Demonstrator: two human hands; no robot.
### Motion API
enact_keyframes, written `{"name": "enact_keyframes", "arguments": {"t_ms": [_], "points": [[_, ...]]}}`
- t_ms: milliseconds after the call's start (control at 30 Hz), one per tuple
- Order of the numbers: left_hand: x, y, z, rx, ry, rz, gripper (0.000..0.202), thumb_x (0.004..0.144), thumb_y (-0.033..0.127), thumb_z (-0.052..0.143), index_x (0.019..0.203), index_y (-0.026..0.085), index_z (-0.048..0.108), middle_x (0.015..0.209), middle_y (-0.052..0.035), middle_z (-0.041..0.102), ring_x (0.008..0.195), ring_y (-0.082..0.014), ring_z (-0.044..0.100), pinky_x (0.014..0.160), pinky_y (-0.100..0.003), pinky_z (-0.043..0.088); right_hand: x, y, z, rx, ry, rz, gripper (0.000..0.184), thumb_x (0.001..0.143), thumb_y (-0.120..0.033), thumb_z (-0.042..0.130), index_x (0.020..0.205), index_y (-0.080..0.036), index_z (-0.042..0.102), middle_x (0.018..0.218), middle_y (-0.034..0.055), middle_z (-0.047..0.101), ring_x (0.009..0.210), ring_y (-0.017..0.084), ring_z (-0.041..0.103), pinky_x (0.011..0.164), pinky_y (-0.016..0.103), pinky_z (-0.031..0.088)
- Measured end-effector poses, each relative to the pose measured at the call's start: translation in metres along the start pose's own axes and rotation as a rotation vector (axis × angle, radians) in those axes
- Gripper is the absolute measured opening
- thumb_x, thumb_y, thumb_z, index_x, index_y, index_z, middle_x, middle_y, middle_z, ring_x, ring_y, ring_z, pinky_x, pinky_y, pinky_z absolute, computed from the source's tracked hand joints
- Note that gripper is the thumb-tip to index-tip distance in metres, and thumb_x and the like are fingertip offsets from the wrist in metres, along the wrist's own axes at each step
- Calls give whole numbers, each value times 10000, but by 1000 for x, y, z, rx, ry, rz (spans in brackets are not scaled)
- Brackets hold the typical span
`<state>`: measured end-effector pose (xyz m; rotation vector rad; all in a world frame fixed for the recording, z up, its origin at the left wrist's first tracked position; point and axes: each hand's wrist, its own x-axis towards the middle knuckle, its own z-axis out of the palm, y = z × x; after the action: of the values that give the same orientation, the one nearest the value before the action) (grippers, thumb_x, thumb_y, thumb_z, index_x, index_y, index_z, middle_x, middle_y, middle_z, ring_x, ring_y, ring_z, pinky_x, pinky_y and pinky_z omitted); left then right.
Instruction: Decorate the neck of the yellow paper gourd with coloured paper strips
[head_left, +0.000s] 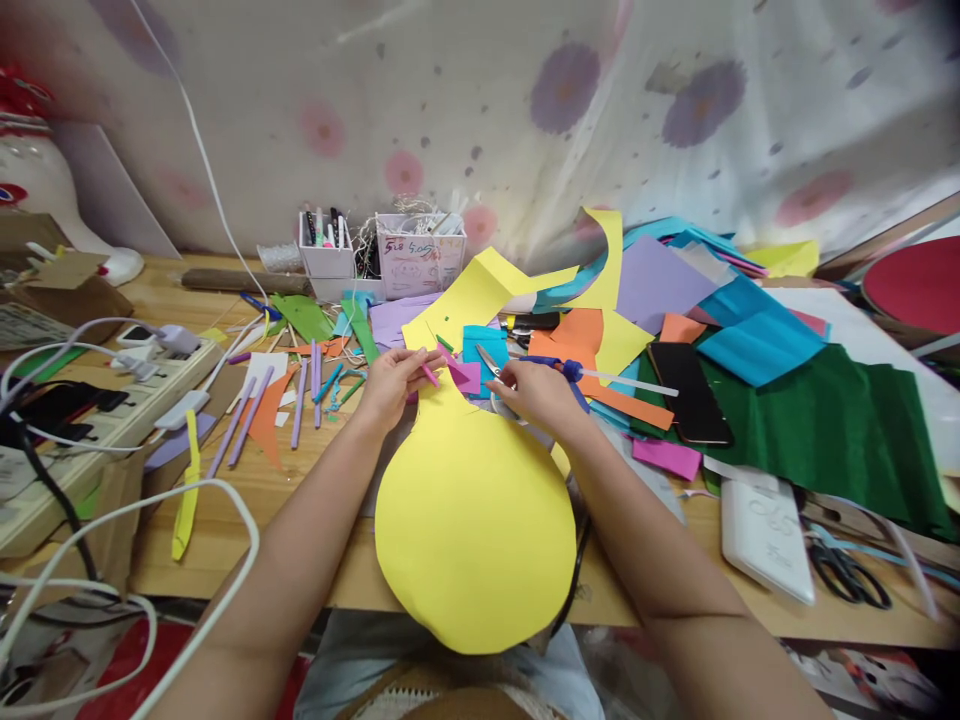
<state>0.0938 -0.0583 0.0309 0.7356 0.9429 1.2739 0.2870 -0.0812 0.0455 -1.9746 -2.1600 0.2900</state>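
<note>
My left hand (399, 385) pinches a piece of pink paper (468, 378), part of which looks curled or rolled near my fingertips. In my right hand (541, 393) is a pair of scissors (490, 362), its metal blades pointing left, close to the pink paper. My fingers hide most of the scissors' handles. Under both hands lies a large yellow paper shape (476, 520), round at the front and narrow toward the back. Just behind the blades is a blue paper piece (474, 346). Beyond my right hand rests a blue glue gun (571, 371) with a whitish stick.
Paper sheets, including a purple one (664, 280), pile up at the back right. A black phone (688, 392), white power bank (766, 535) and black-handled scissors (847, 570) lie right. Purple paper rolls (251, 415) and a power strip (97, 440) with cables are left.
</note>
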Motion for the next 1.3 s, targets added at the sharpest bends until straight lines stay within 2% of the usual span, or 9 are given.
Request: {"name": "enact_keyframes", "arguments": {"t_ms": [167,333,600,767,867,1033,1133,1200,1300], "points": [[-5,-3,5,-54,-44,-1,215,730,105,632,644,144,439,759,-60,712,711,-149,691,681,-264,526,-7,-18,7,469,-18,-230,238,814,-385,540,935,-194,611,898,44,671,728,138,594,634,249,411],[-9,-12,14,0,-97,33,277,644,203,731,669,148,460,726,-36,707,658,-140,676,672,-275,521,-7,-21,15,642,-92,-361,188,785,-286,564,934,-179,604,837,21,653,739,125,585,676,252,426],[-7,-21,13,153,-90,95,385,548,361,778,673,151,481,739,-36,688,726,-158,663,729,-311,494,-3,-18,17,676,-121,-263,183,746,-320,585,832,-161,615,779,19,645,684,125,560,642,252,405],[-4,-27,11,254,-110,113,369,529,347,787,664,148,508,684,-14,649,713,-148,632,708,-295,478,0,-17,26,632,-98,-255,113,744,-255,530,726,-160,588,698,1,617,637,115,542,612,241,382],[-3,-29,12,256,-94,131,362,535,344,781,644,152,494,659,0,627,688,-131,615,710,-282,472,1,-16,30,647,-86,-279,141,737,-300,549,746,-164,585,702,-2,608,633,111,526,605,235,379],[-3,-31,13,303,-139,146,318,628,373,718,670,170,477,704,-20,629,717,-152,617,735,-315,485,1,-16,34,670,-52,-224,142,736,-310,528,690,-176,539,624,-23,561,558,94,471,542,225,337],[0,-24,4,505,-208,262,230,744,395,610,789,180,542,862,-72,649,877,-203,612,858,-385,455,3,-13,33,690,-97,-159,150,731,-306,503,645,-185,480,548,-41,500,506,90,443,493,218,309],[5,-13,-9,717,-56,427,214,744,343,624,886,192,574,1080,-107,610,1123,-248,508,1006,-424,342,4,-12,32,675,-126,-143,161,736,-309,483,631,-191,451,525,-46,477,492,92,439,473,215,295],[15,1,-30,854,399,595,354,708,278,664,1024,181,539,1381,-160,383,1381,-303,138,1109,-482,121,4,-11,30,645,-146,-136,173,746,-311,469,625,-196,423,521,-47,469,491,93,452,460,211,288]]}}
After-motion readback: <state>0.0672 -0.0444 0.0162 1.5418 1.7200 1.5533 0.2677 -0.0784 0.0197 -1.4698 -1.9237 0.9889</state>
